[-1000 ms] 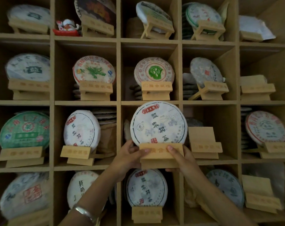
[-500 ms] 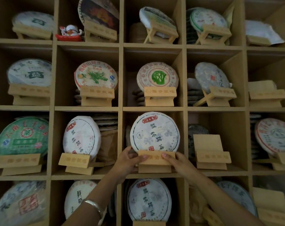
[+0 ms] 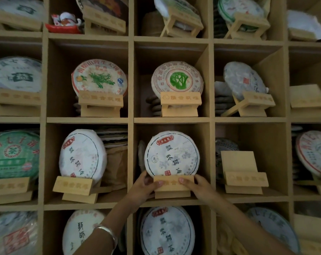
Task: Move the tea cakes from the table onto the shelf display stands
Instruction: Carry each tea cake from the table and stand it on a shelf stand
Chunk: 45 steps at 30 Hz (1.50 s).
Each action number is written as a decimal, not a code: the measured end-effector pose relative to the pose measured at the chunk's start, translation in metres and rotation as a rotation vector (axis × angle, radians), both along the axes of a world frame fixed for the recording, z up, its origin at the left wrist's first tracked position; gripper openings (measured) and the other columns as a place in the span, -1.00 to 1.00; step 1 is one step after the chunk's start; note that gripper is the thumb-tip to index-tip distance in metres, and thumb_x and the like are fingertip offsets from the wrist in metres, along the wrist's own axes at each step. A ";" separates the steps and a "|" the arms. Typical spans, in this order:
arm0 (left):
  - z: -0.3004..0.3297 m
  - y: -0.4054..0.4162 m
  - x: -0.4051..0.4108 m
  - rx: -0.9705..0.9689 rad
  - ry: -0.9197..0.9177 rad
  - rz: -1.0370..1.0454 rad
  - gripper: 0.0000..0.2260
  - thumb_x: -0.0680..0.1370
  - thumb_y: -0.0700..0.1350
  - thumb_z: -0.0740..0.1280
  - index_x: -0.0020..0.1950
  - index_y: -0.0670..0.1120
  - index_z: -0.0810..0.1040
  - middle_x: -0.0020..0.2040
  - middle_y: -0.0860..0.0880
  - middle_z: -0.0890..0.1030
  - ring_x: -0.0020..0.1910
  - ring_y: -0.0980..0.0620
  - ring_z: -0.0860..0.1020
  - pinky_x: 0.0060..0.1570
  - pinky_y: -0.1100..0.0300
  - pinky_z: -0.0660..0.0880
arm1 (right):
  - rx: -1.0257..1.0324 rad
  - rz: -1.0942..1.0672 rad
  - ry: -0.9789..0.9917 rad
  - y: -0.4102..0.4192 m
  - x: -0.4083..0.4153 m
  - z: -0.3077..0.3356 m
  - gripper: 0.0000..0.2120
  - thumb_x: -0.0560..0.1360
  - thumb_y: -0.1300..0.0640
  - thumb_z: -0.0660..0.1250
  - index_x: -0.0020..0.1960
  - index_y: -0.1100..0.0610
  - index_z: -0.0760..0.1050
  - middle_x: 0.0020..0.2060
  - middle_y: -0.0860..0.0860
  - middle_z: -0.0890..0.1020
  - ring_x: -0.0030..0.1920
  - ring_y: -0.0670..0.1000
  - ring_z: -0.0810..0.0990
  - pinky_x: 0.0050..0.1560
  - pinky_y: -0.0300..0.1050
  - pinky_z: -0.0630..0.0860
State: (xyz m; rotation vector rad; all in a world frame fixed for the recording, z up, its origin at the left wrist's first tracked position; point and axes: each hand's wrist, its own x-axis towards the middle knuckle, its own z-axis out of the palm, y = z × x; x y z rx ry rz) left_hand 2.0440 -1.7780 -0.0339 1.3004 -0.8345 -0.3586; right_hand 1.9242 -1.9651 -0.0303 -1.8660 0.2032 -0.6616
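Between the two hands, a small tan wooden display stand [image 3: 172,186] sits on the floor of a square cubby in the tan, matte wooden grid shelf [image 3: 131,120], and a round, flat tea cake wrapped in crinkled white paper with dark calligraphy and a red label [image 3: 171,155] rests upright on it, leaning slightly back. The left hand [image 3: 144,188] grips the stand's left end, thumb laid across the engraved front lip; the right hand [image 3: 198,188] grips the right end the same way, so both are closed on the stand, not on the cake. A smooth silver bangle [image 3: 106,231] rings the left wrist below. The cake's rim stands clear of both cubby walls and of the board overhead, with more spare room on the right-hand side than the left, where a pale wrapped disc [image 3: 141,153] leans behind it. Just right of the right hand, past the divider, an empty tan wooden stand with a plain square backboard [image 3: 243,173] stands in its own cubby. Left of the left hand, a similar white-wrapped cake on an angled stand [image 3: 82,156] fills the neighbouring cubby, with brown paper bundles [image 3: 115,162] behind it. Below the hands, another white-wrapped cake with the same red label [image 3: 167,232] fills its cubby.
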 end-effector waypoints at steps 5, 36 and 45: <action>-0.005 -0.005 0.008 -0.004 -0.012 -0.002 -0.65 0.53 -0.13 0.43 0.23 0.16 0.44 0.17 0.02 0.62 0.11 0.08 0.62 -0.06 0.23 0.61 | 0.039 0.002 -0.017 -0.005 0.013 -0.005 -0.78 0.41 -0.19 0.45 -0.03 -0.19 0.48 -0.07 -0.30 0.59 -0.21 -0.39 0.60 -0.34 -0.57 0.43; -0.038 -0.011 0.005 -0.087 -0.239 0.362 -0.42 0.54 -0.11 0.43 0.48 -0.11 0.26 0.26 0.01 0.46 0.19 0.08 0.48 0.17 0.21 0.49 | -0.065 -0.392 -0.096 0.010 -0.038 -0.055 -0.70 0.58 0.26 0.31 0.30 0.13 0.45 0.02 -0.06 0.60 0.04 -0.07 0.59 -0.10 -0.42 0.51; -0.127 -0.014 -0.059 0.087 -0.593 0.490 -0.54 0.50 -0.29 0.38 0.37 -0.30 0.35 0.29 -0.29 0.41 0.24 -0.20 0.44 0.22 0.03 0.40 | -0.111 -0.699 0.210 0.019 -0.178 -0.111 -0.68 0.61 0.22 0.27 0.35 0.22 0.39 0.15 0.16 0.56 0.14 0.14 0.58 0.07 0.02 0.56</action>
